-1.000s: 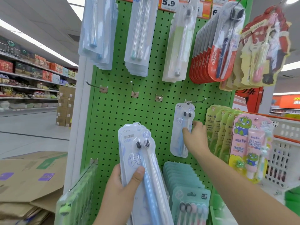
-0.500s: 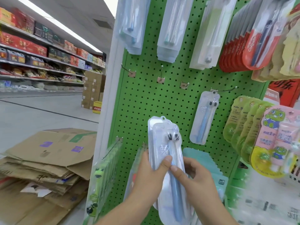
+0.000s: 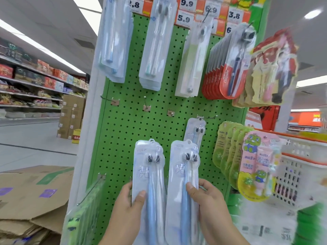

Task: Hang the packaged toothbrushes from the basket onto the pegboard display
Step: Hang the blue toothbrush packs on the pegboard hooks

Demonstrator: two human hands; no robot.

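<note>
Left hand point(image 3: 130, 200) thumb-clamped on clear blister toothbrush pack point(image 3: 148, 174), right hand point(image 3: 208, 200) likewise gripping twin pack point(image 3: 182, 174), both upright before green pegboard point(image 3: 127, 138); pack bottoms cut off.

Before the green pegboard point(image 3: 134, 131), the left hand point(image 3: 127, 206) grips one clear toothbrush pack point(image 3: 148, 174) and the right hand point(image 3: 208, 206) grips another pack point(image 3: 182, 177) just beside it. A third pack point(image 3: 196, 131) hangs on a pegboard hook point(image 3: 207, 117) above the right one.
</note>
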